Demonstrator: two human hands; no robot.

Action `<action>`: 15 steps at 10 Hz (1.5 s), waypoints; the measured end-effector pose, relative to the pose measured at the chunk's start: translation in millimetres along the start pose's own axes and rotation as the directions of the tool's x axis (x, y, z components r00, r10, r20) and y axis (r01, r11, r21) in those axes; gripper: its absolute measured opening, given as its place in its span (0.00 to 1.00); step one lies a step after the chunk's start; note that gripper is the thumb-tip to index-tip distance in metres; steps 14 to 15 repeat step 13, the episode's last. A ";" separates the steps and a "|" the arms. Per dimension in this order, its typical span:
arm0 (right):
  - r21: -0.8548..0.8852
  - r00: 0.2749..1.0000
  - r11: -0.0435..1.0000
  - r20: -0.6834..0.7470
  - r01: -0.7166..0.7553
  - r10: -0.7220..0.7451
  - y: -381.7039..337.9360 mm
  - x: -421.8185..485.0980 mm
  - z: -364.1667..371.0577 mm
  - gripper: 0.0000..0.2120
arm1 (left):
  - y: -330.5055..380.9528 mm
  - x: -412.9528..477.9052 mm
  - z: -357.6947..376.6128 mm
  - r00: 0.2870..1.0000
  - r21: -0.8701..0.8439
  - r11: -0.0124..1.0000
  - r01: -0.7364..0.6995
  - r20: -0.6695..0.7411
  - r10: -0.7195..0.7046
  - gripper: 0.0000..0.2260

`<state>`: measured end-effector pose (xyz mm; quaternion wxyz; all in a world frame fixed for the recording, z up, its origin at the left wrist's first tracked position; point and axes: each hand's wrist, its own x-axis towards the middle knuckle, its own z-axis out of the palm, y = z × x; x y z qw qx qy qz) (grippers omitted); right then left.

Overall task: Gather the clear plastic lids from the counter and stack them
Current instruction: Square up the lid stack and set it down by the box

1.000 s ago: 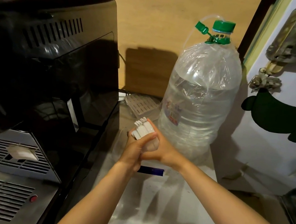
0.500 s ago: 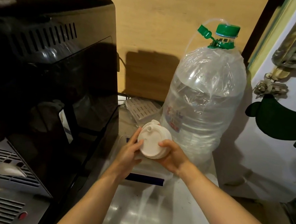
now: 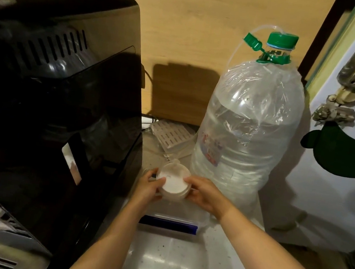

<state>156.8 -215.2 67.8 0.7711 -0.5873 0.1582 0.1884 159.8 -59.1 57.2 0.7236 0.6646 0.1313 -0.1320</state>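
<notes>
A small stack of round, whitish translucent plastic lids [image 3: 173,182] is held flat between both hands, just above the counter. My left hand [image 3: 148,188] grips its left rim with thumb and fingers. My right hand [image 3: 203,194] holds the right rim. The stack sits over a clear rectangular plastic container with a blue strip [image 3: 169,222] lying on the white counter [image 3: 177,267]. How many lids are in the stack is not readable.
A big black machine [image 3: 58,107] fills the left side, close to my left arm. A large clear water bottle with a green cap [image 3: 247,130] stands right behind the hands. A white slotted tray [image 3: 169,134] lies at the back. A white door [image 3: 345,156] borders the right.
The lids went from held on edge, to tilted with the face toward me, to flat and lower near the counter. The camera view shifted slightly downward.
</notes>
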 end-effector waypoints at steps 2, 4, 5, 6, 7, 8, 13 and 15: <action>-0.243 0.987 0.961 -0.119 -0.135 0.109 13.7 20.6 2.5 0.05 | -16.7 23.6 -2.3 0.994 0.218 0.971 0.095 -0.070 -0.082 0.15; -0.368 0.962 0.892 -0.172 -0.264 0.213 26.5 33.6 1.8 0.11 | -26.9 33.2 -3.8 0.991 0.446 0.886 0.125 -0.013 -0.133 0.11; -0.411 0.945 0.852 -0.184 -0.325 0.272 29.8 33.6 2.6 0.13 | -30.8 34.2 -6.9 0.986 0.534 0.838 0.114 0.042 -0.161 0.13; -0.422 0.938 0.838 -0.192 -0.345 0.289 32.7 36.0 1.9 0.13 | -33.3 36.7 -6.1 0.986 0.607 0.789 0.092 0.054 -0.156 0.13; -0.470 0.933 0.808 -0.223 -0.356 0.281 37.0 37.9 2.3 0.14 | -39.6 39.1 -4.3 0.988 0.684 0.723 0.096 0.021 -0.151 0.12; -0.522 0.929 0.773 -0.270 -0.361 0.251 36.6 33.5 4.9 0.14 | -40.3 39.4 -2.9 0.992 0.735 0.672 0.089 -0.003 -0.128 0.12; -0.730 0.984 0.679 -0.170 -0.083 -0.062 4.1 0.0 2.7 0.09 | -8.4 15.6 6.7 0.985 0.730 0.672 -0.126 0.014 0.170 0.17; -0.730 0.984 0.679 -0.170 -0.083 -0.062 4.1 0.0 2.7 0.09 | -8.4 15.6 6.7 0.985 0.730 0.672 -0.126 0.014 0.170 0.17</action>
